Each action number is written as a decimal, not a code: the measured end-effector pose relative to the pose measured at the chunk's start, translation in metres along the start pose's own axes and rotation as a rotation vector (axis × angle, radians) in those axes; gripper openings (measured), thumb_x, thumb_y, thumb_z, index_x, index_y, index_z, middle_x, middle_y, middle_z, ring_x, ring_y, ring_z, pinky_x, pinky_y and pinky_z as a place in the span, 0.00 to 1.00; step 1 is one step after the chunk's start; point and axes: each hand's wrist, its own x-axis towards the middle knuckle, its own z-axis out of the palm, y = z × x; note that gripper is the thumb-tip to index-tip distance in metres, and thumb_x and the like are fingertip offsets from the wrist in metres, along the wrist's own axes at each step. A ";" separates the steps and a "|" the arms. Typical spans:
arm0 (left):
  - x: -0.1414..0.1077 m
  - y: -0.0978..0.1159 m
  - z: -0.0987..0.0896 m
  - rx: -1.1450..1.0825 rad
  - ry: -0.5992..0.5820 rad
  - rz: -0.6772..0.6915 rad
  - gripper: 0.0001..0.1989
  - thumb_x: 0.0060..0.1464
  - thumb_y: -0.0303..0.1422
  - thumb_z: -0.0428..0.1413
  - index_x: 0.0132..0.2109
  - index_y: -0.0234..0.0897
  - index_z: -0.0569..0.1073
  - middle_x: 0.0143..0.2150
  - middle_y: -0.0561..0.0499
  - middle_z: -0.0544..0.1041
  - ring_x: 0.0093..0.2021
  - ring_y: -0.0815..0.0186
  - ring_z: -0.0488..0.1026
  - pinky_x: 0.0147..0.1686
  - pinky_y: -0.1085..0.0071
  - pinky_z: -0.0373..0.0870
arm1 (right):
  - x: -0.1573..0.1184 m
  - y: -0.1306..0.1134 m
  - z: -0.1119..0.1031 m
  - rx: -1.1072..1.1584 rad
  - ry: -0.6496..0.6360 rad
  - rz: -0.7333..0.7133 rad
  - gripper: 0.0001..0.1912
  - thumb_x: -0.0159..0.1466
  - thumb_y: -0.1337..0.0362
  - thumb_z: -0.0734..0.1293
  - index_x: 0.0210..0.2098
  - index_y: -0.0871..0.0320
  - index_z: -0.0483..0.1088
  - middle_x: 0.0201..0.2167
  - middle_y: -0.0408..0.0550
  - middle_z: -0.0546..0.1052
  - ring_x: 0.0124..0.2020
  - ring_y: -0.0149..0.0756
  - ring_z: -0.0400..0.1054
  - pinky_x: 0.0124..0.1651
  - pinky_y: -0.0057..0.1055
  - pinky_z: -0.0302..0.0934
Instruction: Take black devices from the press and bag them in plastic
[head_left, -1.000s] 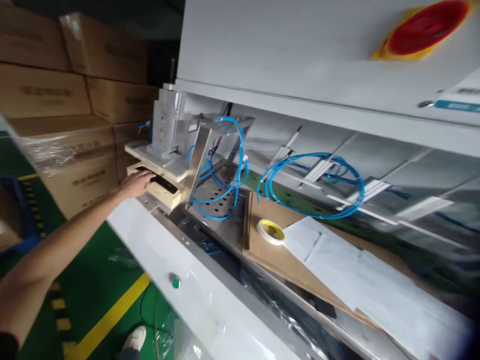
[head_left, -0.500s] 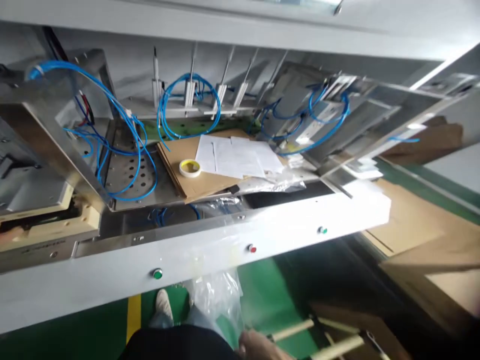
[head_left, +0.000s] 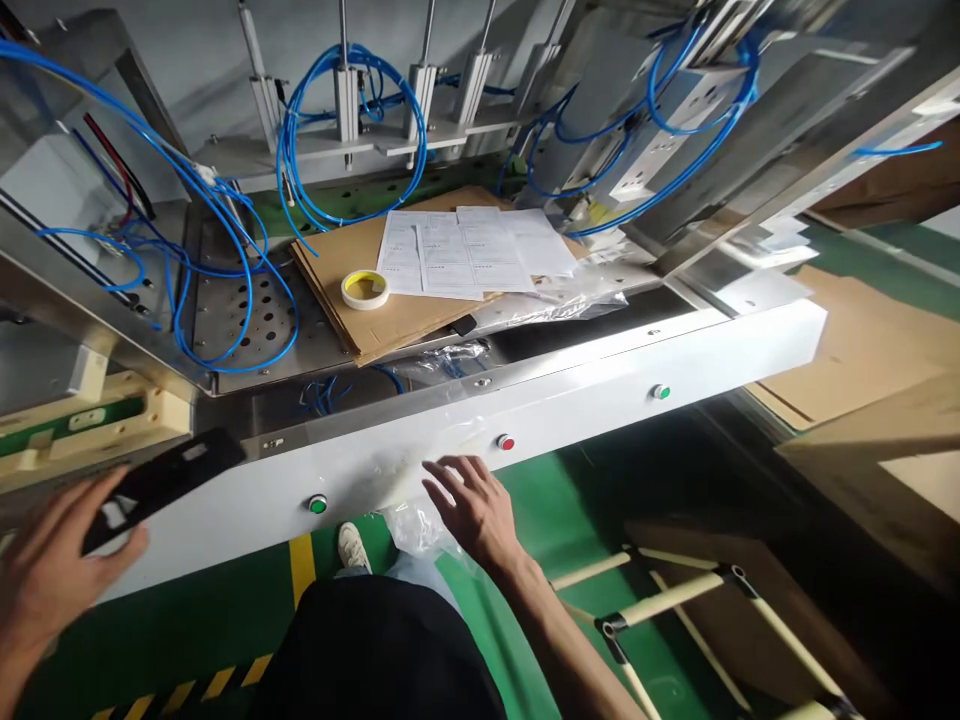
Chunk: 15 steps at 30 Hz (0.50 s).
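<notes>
My left hand grips a flat black object, likely a panel or device, at the lower left in front of the machine's edge. Near the middle, my right hand hangs open with nothing in it, fingers apart, in front of the white front rail. Beyond the rail, printed papers lie on flat brown cardboard. A roll of tape with a yellow inside rests on the cardboard, left of the papers.
Coiled blue tubes hang around metal cylinders. The rail carries green buttons and a red button. Clear plastic hangs below it. A tubular frame stands at the lower right, near cardboard sheets.
My left hand has come into clear view with the black object. My right hand has risen from the bottom edge to the rail. The camera view has shifted closer and downward.
</notes>
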 end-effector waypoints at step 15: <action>0.089 0.238 0.131 -0.164 -0.263 0.312 0.26 0.59 0.31 0.59 0.65 0.38 0.70 0.54 0.41 0.81 0.53 0.49 0.78 0.52 0.54 0.77 | 0.003 0.012 0.062 -0.053 0.347 -0.226 0.19 0.65 0.66 0.71 0.55 0.49 0.75 0.47 0.43 0.86 0.54 0.35 0.68 0.56 0.38 0.61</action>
